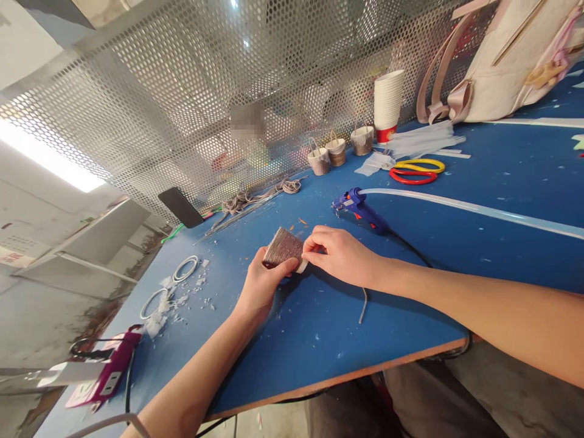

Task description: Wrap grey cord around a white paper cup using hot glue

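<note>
A small paper cup wrapped in brown-grey cord (283, 248) lies tilted in my left hand (264, 277), the thumb pressed along its side. A strip of its white rim is bare of cord. My right hand (335, 252) is closed in a pinch at that rim. The cord (364, 307) seems to run through its fingers, and a loose tail shows below the wrist; the fingertips hide the exact grip. Just beyond my right hand, a blue glue gun (360, 210) lies on its side with a long clear glue stick (456, 207) in it.
Three cord-wrapped cups (336, 152) stand along the mesh panel (182, 79), beside stacked paper cups (387, 103). Scissors (417, 171), cord bundles (241, 204), a phone (180, 207), white rings (185, 269) with scraps, a power strip (107, 371) and a bag (497, 67) surround the blue table's (319, 340) work area.
</note>
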Motion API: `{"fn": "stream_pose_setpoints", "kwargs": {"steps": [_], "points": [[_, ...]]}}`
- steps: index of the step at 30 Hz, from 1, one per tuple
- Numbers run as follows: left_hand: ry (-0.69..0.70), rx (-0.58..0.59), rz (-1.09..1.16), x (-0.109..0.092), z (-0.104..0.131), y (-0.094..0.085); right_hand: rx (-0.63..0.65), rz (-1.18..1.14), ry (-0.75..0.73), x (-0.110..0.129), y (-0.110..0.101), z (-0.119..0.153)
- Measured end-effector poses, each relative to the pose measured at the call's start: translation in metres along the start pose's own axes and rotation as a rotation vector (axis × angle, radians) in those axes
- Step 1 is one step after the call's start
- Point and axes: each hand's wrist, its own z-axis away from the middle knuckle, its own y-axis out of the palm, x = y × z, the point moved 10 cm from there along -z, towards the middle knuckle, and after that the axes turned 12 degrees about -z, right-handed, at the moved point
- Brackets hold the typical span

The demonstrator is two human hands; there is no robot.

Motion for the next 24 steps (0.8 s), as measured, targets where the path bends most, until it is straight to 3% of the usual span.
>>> {"fn": "stream_pose_setpoints", "kwargs": {"steps": [6,14,24], "points": [[0.002,0.002,0.020,-0.003,0.001,0.001,-0.023,-0.004,0.043,-0.007,-0.001,-0.002],[-0.012,0.016,-0.015,-0.002,0.000,0.002,-0.009,-0.028,-0.050,0.003,0.000,0.000],[-0.013,0.018,0.034,-0.002,0.001,0.001,-0.032,-0.033,0.012,-0.005,-0.003,-0.001]]}}
